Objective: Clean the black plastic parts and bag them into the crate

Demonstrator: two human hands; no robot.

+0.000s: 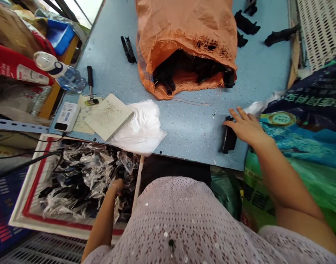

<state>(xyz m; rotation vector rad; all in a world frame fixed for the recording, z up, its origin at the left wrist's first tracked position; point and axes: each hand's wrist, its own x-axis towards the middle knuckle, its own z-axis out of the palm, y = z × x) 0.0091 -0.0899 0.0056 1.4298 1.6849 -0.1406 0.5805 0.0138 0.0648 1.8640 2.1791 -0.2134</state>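
Right, I've got the right hand (246,126) out over the speckled blue bench (189,135), fingers (239,113) spread well apart and clamped on nothing, with the edge of the palm just over a black plastic piece (228,136) near the bench's front edge. From this angle I can't tell whether the skin is actually touching it. The left hand (117,186) is down in a white-and-red framed tray (21,216) just in front of the bench, among crumpled clear plastic bags (87,179) with black parts showing through them. Its fingers are hidden, so I can't say whether they're apart or closed on something. Straight ahead, an orange woven sack (184,29) lies with its frayed mouth toward me, packed with more black pieces (181,68), and a few loose black pieces (246,22) sit on the bench beyond it. Off to the left I see a small hammer (90,79), a water bottle (69,75), a pale square board (109,116) and a heap of white plastic sheet (140,128). My read is that the work in hand centres on these black pieces. Taking the one by the right hand calls for bringing the fingers down and closing them around its body.
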